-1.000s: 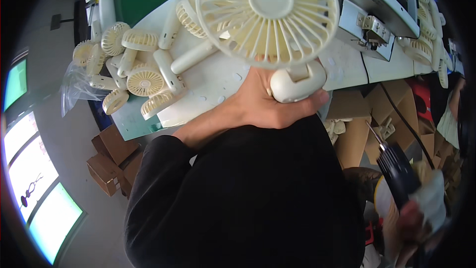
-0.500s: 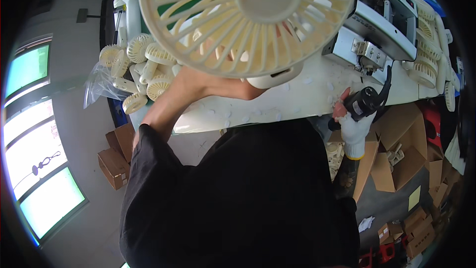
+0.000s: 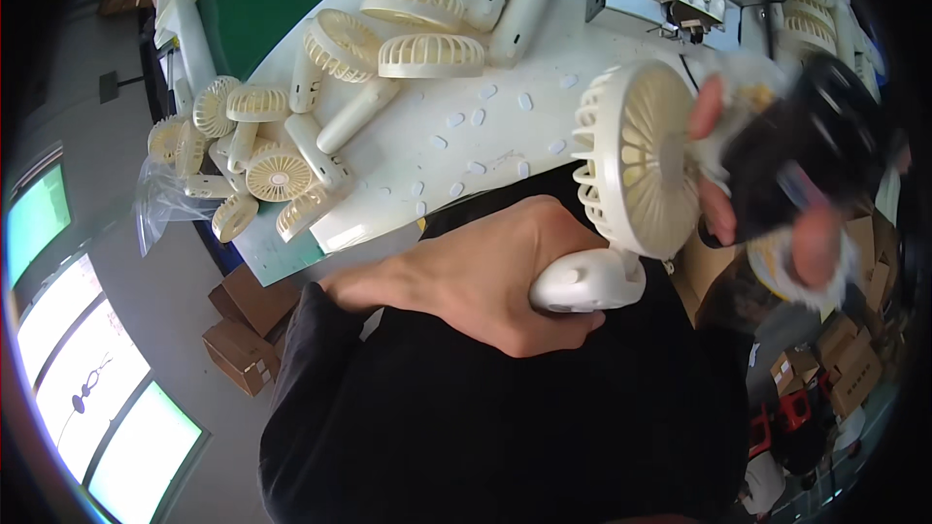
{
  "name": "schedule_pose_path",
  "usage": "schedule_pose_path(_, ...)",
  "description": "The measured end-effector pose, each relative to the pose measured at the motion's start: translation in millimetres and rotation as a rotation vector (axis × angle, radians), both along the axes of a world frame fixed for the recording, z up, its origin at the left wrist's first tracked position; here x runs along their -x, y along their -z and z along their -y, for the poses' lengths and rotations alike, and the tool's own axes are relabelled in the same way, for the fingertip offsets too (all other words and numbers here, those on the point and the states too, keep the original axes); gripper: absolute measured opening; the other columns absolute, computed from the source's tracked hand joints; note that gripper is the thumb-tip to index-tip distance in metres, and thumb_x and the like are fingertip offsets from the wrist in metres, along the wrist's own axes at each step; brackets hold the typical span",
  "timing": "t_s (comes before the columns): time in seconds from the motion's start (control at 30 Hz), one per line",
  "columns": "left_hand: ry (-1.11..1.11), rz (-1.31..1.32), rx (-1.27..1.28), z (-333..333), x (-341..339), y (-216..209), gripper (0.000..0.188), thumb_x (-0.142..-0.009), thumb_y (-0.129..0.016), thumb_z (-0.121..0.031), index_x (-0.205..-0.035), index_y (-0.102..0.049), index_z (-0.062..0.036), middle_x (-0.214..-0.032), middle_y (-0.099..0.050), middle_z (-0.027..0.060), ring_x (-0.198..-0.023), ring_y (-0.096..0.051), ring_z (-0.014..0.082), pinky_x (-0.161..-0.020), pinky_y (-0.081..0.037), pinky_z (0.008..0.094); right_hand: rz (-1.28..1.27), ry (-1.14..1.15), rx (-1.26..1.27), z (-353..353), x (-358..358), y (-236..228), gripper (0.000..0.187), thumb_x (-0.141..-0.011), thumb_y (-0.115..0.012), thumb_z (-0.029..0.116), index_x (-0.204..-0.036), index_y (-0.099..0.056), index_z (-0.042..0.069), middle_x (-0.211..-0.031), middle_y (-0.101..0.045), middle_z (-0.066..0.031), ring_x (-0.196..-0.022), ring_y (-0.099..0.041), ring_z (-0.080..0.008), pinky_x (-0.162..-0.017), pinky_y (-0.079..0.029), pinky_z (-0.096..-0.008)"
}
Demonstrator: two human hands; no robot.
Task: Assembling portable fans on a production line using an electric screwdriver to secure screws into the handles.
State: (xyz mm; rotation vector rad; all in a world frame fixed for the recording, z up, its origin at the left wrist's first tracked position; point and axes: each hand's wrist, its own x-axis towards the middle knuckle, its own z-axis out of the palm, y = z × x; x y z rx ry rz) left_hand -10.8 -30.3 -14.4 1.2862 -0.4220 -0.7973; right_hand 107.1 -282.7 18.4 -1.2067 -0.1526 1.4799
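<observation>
My left hand (image 3: 485,272) is wrapped around the rounded handle of a cream handheld fan (image 3: 649,160) in front of my body. The fan's slatted round head stands on edge, its ribbed face turned to the right. Close against that face is my right hand (image 3: 817,245), in a white glove with bare fingertips. Its fingers are curled around a black cylindrical tool (image 3: 791,150), smeared by motion. The tool's working end is hidden, so I cannot tell whether it touches the fan.
Several similar cream fans (image 3: 432,56) lie on the white table (image 3: 388,160), more heaped at its left edge beside a plastic bag (image 3: 160,199). Small pale oval pieces (image 3: 478,117) dot the tabletop. A metal machine (image 3: 684,0) stands at the back right; cardboard boxes (image 3: 243,335) sit on the floor.
The fan has come down from close to the camera and turned on edge. My right hand has lifted the black tool from beside the table's front right edge up to the fan's head.
</observation>
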Motion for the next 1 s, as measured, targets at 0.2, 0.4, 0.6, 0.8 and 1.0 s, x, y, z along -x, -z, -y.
schedule_pose_path(0.2, -0.022, 0.046, -0.010, 0, 11, 17, 0.018, -0.076, -0.066, -0.002, -0.092, -0.058, 0.0007, -0.073, -0.061, 0.0073, -0.064, -0.059, 0.0167, -0.059, -0.048, 0.0306, 0.042, 0.218, -0.031, -41, 31, 46, 0.073, -0.087, -0.045, 0.074, -0.113, -0.046, 0.005, -0.060, -0.051, -0.0068, -0.044, -0.049, -0.0158, -0.045, -0.041, -0.0288)
schedule_pose_path(0.4, -0.274, -0.731, 0.446, 10, 0, 19, 0.009, -0.087, -0.063, -0.004, -0.082, -0.057, -0.0023, -0.060, -0.052, 0.0055, -0.050, -0.052, 0.0138, -0.047, -0.045, 0.0302, 0.156, 0.698, -0.657, -5, 24, 42, 0.063, -0.099, -0.040, 0.054, -0.127, -0.037, -0.001, -0.075, -0.050, -0.0077, -0.062, -0.052, -0.0204, -0.067, -0.041, -0.0357)
schedule_pose_path(0.6, -0.460, -0.763, 0.418, 41, -20, 49, 0.011, -0.088, -0.060, -0.004, -0.079, -0.056, 0.0013, -0.056, -0.051, 0.0071, -0.046, -0.050, 0.0156, -0.045, -0.043, 0.0314, 1.041, 1.281, -0.625, -7, 79, -12, 0.051, -0.090, -0.062, 0.032, -0.129, -0.037, 0.010, -0.091, -0.060, -0.0118, -0.067, -0.062, -0.0284, -0.064, -0.056, -0.0482)
schedule_pose_path(0.8, -0.501, -0.829, 0.462, 38, -22, 50, 0.009, -0.086, -0.058, -0.002, -0.078, -0.057, 0.0008, -0.056, -0.051, 0.0073, -0.045, -0.050, 0.0169, -0.044, -0.042, 0.0324, 0.965, 0.860, -0.482, -26, 62, -28, 0.042, -0.085, -0.064, 0.047, -0.095, -0.060, 0.007, -0.079, -0.061, -0.0070, -0.072, -0.057, -0.0217, -0.073, -0.047, -0.0399)
schedule_pose_path(1.0, -0.467, -0.776, 0.475, 41, -22, 54, 0.013, -0.088, -0.056, -0.002, -0.075, -0.054, -0.0006, -0.056, -0.052, 0.0064, -0.046, -0.051, 0.0156, -0.044, -0.043, 0.0319, 0.819, 0.961, -0.355, -23, 71, -40, 0.032, -0.080, -0.072, 0.037, -0.086, -0.052, 0.013, -0.078, -0.059, -0.0079, -0.078, -0.058, -0.0242, -0.075, -0.047, -0.0436)
